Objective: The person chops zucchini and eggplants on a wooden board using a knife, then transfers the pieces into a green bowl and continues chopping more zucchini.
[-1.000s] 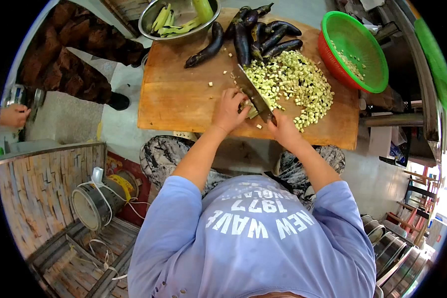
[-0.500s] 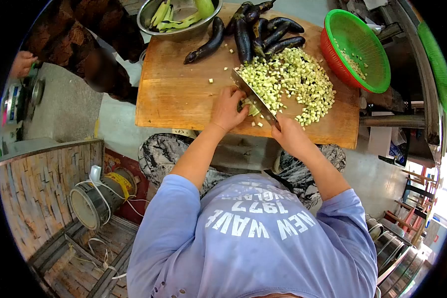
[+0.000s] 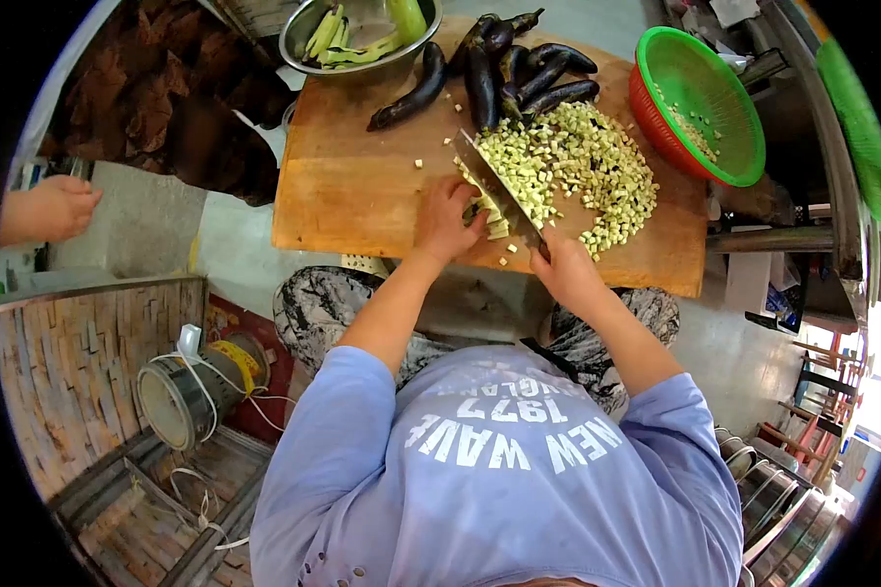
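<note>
My right hand [image 3: 568, 266] is wrapped round the handle of a kitchen knife [image 3: 497, 186] with a broad dark blade, slanting away to the upper left. Left of the blade, my left hand [image 3: 446, 223] has its fingers curled over pale eggplant strips [image 3: 497, 225], partly hidden beneath them. Diced eggplant [image 3: 602, 161] lies heaped right of the blade on the wooden cutting board [image 3: 347, 186]. Beyond the heap, several whole dark eggplants [image 3: 481, 88] lie at the board's far side.
A metal bowl [image 3: 297, 61] with peeled eggplant pieces stands at the far left corner. A green colander in a red basket [image 3: 648, 115], with some cubes inside, stands at the right. Another person in brown clothing [image 3: 157, 108] is at the left, one hand [image 3: 59, 208] showing.
The knife blade has shifted slightly left over the strips, and my right hand has moved a little with it. The other person's hand has come further into view at the left.
</note>
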A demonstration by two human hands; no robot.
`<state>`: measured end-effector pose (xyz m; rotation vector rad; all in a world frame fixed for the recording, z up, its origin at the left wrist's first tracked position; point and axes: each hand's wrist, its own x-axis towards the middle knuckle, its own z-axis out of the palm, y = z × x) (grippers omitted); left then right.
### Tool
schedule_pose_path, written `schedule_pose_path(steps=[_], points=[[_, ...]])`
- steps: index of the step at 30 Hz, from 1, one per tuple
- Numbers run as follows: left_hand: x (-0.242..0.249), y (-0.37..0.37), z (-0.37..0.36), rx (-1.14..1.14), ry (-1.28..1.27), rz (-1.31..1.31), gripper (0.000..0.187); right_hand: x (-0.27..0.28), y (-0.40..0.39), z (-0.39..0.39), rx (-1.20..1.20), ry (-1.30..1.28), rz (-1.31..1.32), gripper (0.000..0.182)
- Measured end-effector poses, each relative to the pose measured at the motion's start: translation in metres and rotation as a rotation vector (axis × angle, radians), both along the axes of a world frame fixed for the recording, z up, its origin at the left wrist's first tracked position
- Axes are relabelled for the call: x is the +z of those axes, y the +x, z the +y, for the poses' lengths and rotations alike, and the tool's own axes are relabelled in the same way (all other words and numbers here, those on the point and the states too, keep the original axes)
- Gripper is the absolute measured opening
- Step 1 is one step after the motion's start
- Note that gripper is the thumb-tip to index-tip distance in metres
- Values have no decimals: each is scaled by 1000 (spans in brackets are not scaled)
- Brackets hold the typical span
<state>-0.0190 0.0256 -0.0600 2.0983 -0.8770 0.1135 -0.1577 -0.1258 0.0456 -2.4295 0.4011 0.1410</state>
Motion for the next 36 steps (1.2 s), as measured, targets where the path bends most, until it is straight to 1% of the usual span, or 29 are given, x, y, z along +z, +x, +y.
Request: schedule_pose_path(steps=[2, 5, 7, 11, 12, 15, 18, 20, 23, 26, 29, 32, 36], points=[[-2, 1, 1, -9, -6, 12, 33, 5, -3, 1, 23, -21, 20, 17], [-3, 1, 3, -23, -71, -50, 33, 7, -2, 5, 45, -43, 60, 17], [-2, 4, 4, -33, -4, -39, 32, 5, 7, 4, 64, -24, 85, 18], [2, 4, 5, -13, 102, 48, 32, -39, 23, 9, 70, -110, -6, 19], [3, 4, 6, -24, 83, 55, 31, -39, 24, 11, 40, -82, -9, 19], [2, 8, 9, -58, 20, 42, 28, -32, 26, 12, -62, 30, 14, 20], [-8, 9, 13, -55, -34, 29, 26, -21, 22, 10, -62, 26, -59, 19], [-12, 10, 13, -34, -66, 63, 24, -1, 17, 9, -13, 25, -5, 19], [-6, 8, 12, -16, -146, 51, 23, 21, 7, 8, 42, 3, 86, 19], [-2, 6, 15, -33, -84, 70, 23, 22, 0, 9, 74, -32, 167, 18], [0, 7, 15, -48, -44, 38, 23, 12, 3, 12, 88, -69, 183, 18], [-2, 8, 16, -50, 34, 44, 23, -17, 13, 18, 88, -107, 145, 19], [-5, 7, 16, -46, 3, 45, 24, -31, 17, 20, 24, -93, 69, 20]])
